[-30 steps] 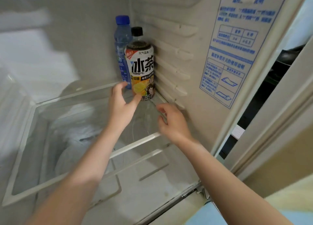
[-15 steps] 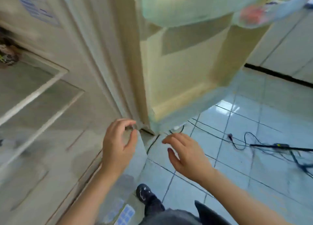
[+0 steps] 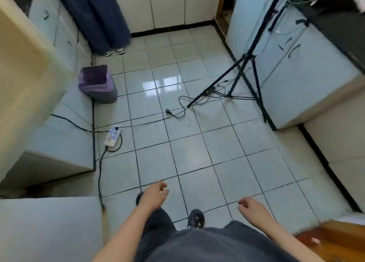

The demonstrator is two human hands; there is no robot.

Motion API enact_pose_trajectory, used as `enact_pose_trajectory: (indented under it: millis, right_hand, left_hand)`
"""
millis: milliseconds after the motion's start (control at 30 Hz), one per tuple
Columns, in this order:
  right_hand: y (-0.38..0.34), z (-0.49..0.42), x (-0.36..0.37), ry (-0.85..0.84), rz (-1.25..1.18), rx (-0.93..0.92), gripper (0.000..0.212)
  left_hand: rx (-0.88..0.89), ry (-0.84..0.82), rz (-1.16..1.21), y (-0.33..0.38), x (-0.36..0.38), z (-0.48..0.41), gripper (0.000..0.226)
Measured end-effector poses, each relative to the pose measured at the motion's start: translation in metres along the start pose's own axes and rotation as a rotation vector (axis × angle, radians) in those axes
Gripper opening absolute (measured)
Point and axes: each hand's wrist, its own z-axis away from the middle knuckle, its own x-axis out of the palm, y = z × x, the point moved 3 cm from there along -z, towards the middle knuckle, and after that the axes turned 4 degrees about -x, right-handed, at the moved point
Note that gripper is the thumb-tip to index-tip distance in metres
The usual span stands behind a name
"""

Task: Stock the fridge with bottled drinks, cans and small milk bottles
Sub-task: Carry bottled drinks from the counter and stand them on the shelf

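both hands are empty: left hand (image 3: 156,192) and right hand (image 3: 250,206) loosely curled over the tiled floor (image 3: 197,143). no drinks in view; i judge the next move is fetching more.

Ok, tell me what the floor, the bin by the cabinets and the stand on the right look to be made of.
Floor: glazed ceramic tile, judging by the dark grout grid and the bright window glare.
Bin: probably plastic, grey and matte, with a thin purple plastic liner folded over its rim.
Stand: likely metal tubing painted matt black; thin straight legs spread as a tripod.
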Motion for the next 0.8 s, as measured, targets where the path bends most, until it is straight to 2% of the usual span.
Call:
enact_pose_trajectory:
  millis: [67, 167, 400, 533, 667, 800]
  right_hand:
    - [0.050, 0.006, 0.001, -0.017, -0.087, 0.120, 0.025]
    - [0.105, 0.011, 0.004, -0.057, -0.189, 0.253, 0.025]
    - [0.167, -0.012, -0.018, -0.009, -0.518, 0.473, 0.023]
    - [0.204, -0.023, -0.066, 0.079, -0.709, 0.588, 0.022]
    - [0.241, -0.021, -0.124, 0.276, -0.921, 0.647, 0.018]
    - [0.270, -0.024, -0.170, 0.487, -1.105, 0.717, 0.015]
  left_hand:
    - [-0.005, -0.095, -0.041, 0.027, 0.028, 0.000, 0.032]
    - [0.013, -0.151, -0.104, 0.067, 0.048, -0.006, 0.027]
    - [0.062, -0.281, -0.369, 0.182, 0.079, -0.074, 0.029]
    - [0.147, -0.320, -0.558, 0.281, 0.100, -0.122, 0.015]
    - [0.267, -0.356, -0.741, 0.395, 0.128, -0.155, 0.029]
    - [0.407, -0.386, -0.893, 0.514, 0.170, -0.182, 0.032]
